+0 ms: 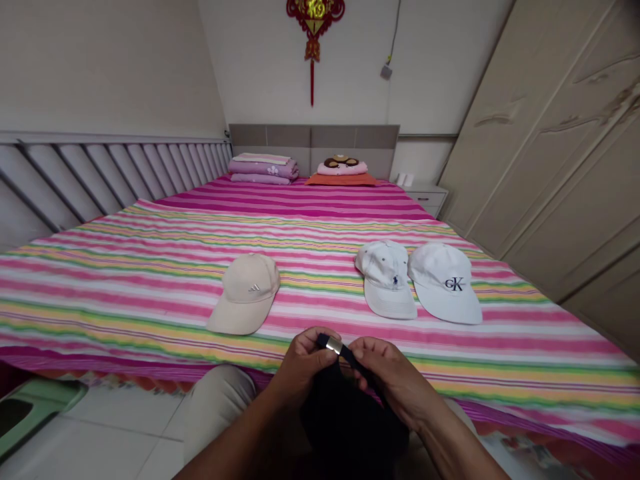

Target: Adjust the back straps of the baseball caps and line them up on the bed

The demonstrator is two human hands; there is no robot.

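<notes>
A black cap [350, 423] is held low in front of me, close to the bed's near edge. My left hand [306, 363] pinches its back strap beside a shiny metal buckle [334, 345]. On the other side of the buckle, my right hand [390, 373] grips the strap between thumb and fingers. The cap's brim is not visible. Beyond my hands, a beige cap [253, 283] with a small logo lies to the left on the bed. Two white caps sit side by side to the right: one with a small dark emblem [385, 267], the other with dark letters [445, 270].
A striped sheet [315, 293] covers the bed. Folded bedding [263, 170] and a pillow stack [343, 172] rest by the headboard [350, 140]. A metal railing [125, 173] runs along the left, a wardrobe [560, 147] stands right, and a green plastic object [43, 407] is on the floor.
</notes>
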